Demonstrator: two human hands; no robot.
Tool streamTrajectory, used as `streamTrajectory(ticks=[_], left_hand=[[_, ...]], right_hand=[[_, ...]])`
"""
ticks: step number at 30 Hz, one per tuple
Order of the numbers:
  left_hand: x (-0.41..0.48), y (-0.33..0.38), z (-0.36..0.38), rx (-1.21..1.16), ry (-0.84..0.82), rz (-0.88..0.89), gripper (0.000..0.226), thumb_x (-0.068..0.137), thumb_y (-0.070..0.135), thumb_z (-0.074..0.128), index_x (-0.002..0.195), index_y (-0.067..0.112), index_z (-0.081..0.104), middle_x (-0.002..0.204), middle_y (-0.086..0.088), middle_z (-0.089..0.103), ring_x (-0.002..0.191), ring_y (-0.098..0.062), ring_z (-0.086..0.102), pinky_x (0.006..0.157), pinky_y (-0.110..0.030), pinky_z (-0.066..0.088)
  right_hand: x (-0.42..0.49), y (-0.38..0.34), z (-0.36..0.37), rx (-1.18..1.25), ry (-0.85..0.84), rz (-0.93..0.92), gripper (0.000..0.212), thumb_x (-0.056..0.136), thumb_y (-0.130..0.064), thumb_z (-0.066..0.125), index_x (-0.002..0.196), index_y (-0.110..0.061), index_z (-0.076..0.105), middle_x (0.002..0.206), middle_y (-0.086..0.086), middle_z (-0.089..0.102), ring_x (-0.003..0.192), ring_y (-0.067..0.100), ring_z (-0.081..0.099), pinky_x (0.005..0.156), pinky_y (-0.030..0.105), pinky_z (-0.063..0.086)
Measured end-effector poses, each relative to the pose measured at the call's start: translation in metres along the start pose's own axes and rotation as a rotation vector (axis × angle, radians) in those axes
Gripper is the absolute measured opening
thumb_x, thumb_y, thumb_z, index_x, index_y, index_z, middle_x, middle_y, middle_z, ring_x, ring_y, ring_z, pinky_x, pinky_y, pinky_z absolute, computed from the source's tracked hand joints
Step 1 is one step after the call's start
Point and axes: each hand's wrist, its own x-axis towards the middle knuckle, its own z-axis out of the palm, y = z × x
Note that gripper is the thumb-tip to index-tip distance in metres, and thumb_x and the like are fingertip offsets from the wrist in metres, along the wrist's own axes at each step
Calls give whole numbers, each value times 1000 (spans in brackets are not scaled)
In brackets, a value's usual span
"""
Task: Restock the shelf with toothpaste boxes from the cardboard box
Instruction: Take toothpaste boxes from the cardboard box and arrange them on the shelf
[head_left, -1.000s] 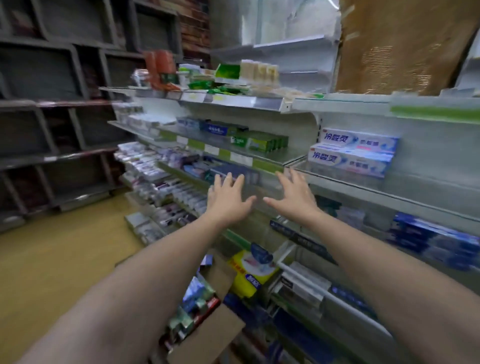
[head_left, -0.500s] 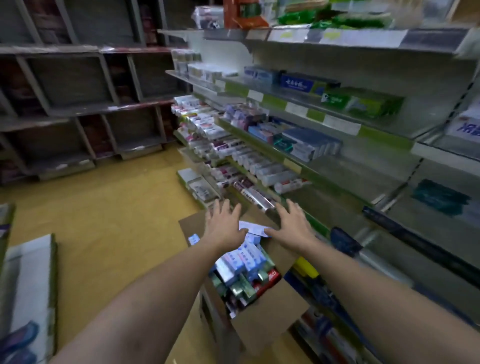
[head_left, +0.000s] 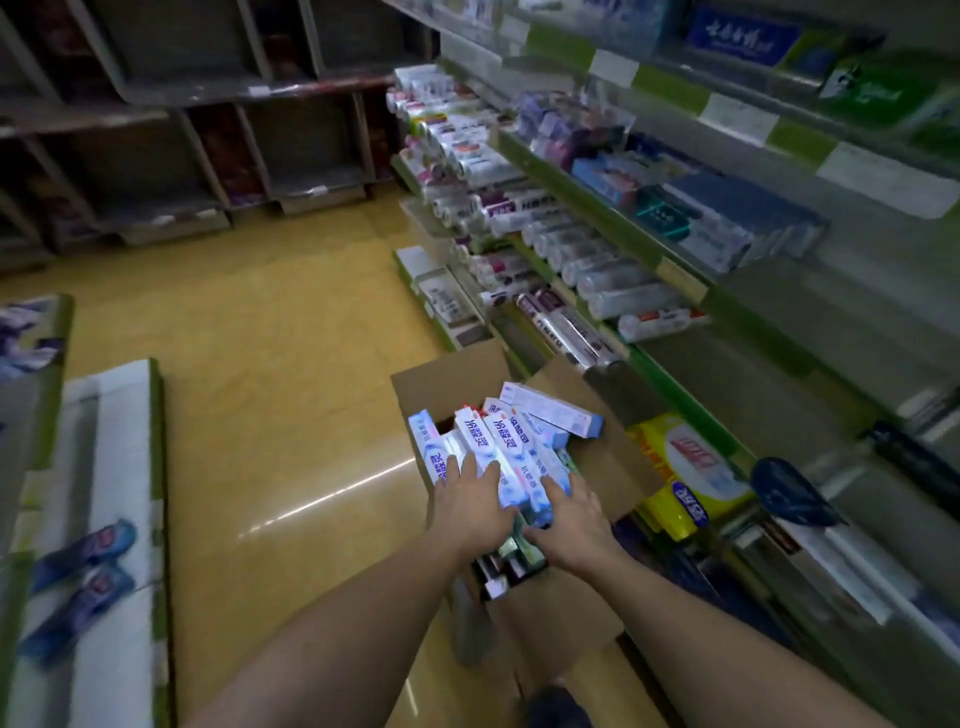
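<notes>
White-and-blue toothpaste boxes (head_left: 498, 447) in the cardboard box (head_left: 441, 379) are touched by the left hand (head_left: 470, 506), grip wide; the grip of the right hand (head_left: 569, 519) cannot be told.

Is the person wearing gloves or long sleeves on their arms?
No. The left hand and right hand are bare, with no gloves. Both forearms are bare too, with no sleeves, watch or bracelet in view. No rings can be made out.

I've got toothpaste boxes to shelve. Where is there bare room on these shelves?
Bare shelf right of the last white box, above the yellow pack. The upper shelf is also bare right of the blue boxes. Leftward, both rows are packed.
</notes>
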Motion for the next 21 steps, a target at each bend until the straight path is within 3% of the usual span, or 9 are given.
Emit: streamTrajectory(ticks=[7, 12, 16, 21], left_hand=[[47, 2, 20, -103, -13, -224, 70, 95, 49, 55, 153, 17, 34, 158, -15, 30, 146, -36, 24, 114, -43, 32], [81, 12, 32, -120, 1, -372, 70, 96, 52, 51, 155, 20, 32, 163, -15, 23, 149, -37, 19, 118, -47, 27], [104, 17, 35, -118, 41, -449, 70, 98, 52, 47, 157, 19, 28, 164, -17, 20, 151, -39, 15, 120, -47, 22], [125, 13, 36, -127, 90, -570, 77, 96, 58, 46, 159, 20, 22, 166, -18, 13, 153, -39, 7, 123, -48, 14]], right_hand=[[67, 19, 2, 70, -94, -28, 87, 74, -61, 62, 151, -31, 32, 155, 13, 28, 143, 34, 25, 116, 40, 29], [123, 38, -6, 26, -198, -35, 86, 83, -53, 66, 154, -25, 27, 161, 16, 16, 145, 38, 21, 116, 41, 27], [164, 43, -18, 36, -119, -37, 76, 87, -46, 65, 151, -22, 33, 157, 16, 25, 142, 37, 26, 113, 40, 28], [215, 51, -35, -147, 43, -68, 66, 88, -45, 59, 146, -21, 37, 151, 17, 33, 139, 37, 27, 112, 49, 29]])
